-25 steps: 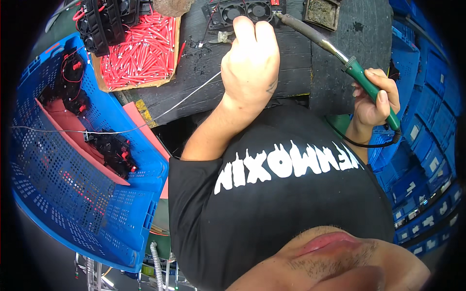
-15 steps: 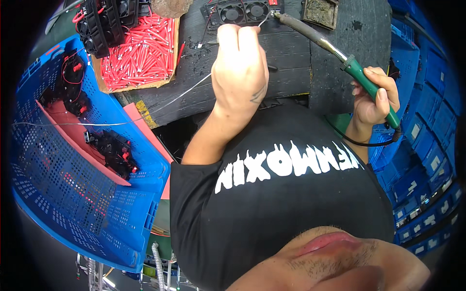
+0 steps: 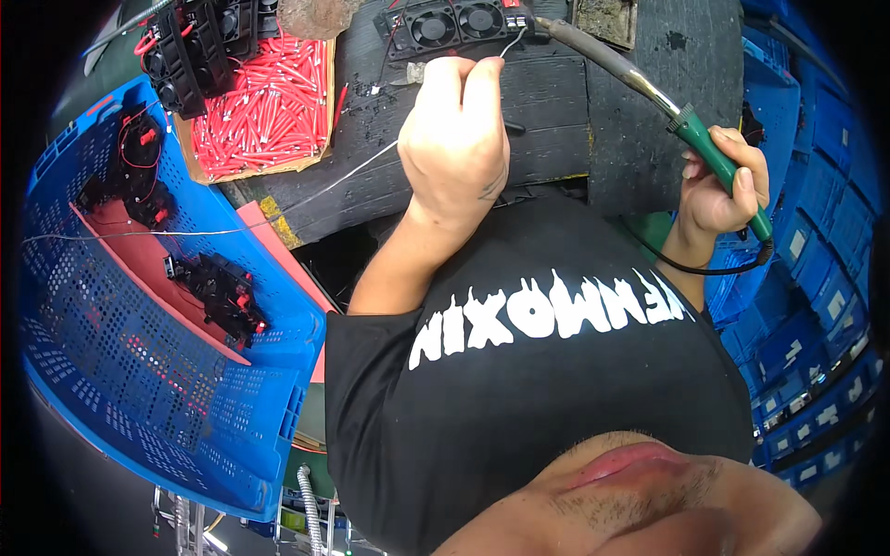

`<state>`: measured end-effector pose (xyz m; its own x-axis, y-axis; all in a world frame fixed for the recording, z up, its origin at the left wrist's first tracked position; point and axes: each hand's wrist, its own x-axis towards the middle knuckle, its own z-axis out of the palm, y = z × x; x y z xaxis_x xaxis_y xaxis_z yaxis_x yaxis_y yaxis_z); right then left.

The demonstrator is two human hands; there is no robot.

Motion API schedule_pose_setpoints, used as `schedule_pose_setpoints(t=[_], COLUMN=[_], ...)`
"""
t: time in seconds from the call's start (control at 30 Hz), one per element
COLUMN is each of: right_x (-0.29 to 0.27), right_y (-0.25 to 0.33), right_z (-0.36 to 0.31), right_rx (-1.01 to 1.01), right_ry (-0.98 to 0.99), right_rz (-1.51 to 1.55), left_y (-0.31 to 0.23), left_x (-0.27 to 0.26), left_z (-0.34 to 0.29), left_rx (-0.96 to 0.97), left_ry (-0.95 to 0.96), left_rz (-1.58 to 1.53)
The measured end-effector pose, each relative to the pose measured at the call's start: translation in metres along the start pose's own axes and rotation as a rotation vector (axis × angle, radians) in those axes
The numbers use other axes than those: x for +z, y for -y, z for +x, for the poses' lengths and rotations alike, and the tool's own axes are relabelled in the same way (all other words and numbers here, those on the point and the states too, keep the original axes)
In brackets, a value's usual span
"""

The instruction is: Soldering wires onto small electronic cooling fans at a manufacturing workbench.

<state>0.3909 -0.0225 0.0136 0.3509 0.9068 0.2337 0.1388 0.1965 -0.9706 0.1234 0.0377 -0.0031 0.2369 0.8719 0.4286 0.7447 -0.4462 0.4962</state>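
Observation:
A thin solder wire (image 3: 512, 44) is pinched in my left hand (image 3: 454, 134), its short bent end reaching up to the metal terminals (image 3: 519, 22) of a black twin-fan unit (image 3: 456, 26). The wire's long tail runs left from the hand across the bench. My right hand (image 3: 725, 181) is wrapped round the green handle of a soldering iron (image 3: 630, 76). The iron's tip lies just right of the terminals; whether it touches them I cannot tell. A red part sits on the fan unit above the terminals, cut off by the picture's top edge.
Left of the fan unit stands a carton of red tubes (image 3: 269, 120), with stacked black fans (image 3: 185, 56) over its corner. A blue crate (image 3: 232, 417) with wired black assemblies (image 3: 222, 292) is at the left. A solder-stained tray (image 3: 604, 20) lies behind the iron. Blue bins (image 3: 820, 232) line the right.
The iron's tip has moved slightly right, away from the terminals, as my right hand shifted right. My left hand keeps the solder wire near the terminals.

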Motion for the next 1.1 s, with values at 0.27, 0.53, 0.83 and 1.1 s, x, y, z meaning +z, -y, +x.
schedule_pose_setpoints(t=[0.27,0.53,0.83,1.1], right_x=[0.0022,0.0039,0.0077,0.0071], right_y=[-0.0010,-0.0050,-0.0036,-0.0010], right_z=[-0.0017,0.0007,-0.0010,0.0020], right_rx=[0.033,0.049,-0.014,-0.046], right_ry=[0.000,0.012,0.043,0.065], right_rz=[0.005,0.004,-0.026,-0.036], left_y=[-0.0023,-0.0002,-0.0005,0.0023], left_x=[0.0045,0.0074,0.0084,0.0081], left_z=[0.0020,0.0016,0.0012,0.0041], left_rx=[-0.042,-0.054,-0.064,0.038], left_ry=[0.004,-0.002,0.014,0.020], left_rz=[-0.030,-0.015,-0.017,-0.039])
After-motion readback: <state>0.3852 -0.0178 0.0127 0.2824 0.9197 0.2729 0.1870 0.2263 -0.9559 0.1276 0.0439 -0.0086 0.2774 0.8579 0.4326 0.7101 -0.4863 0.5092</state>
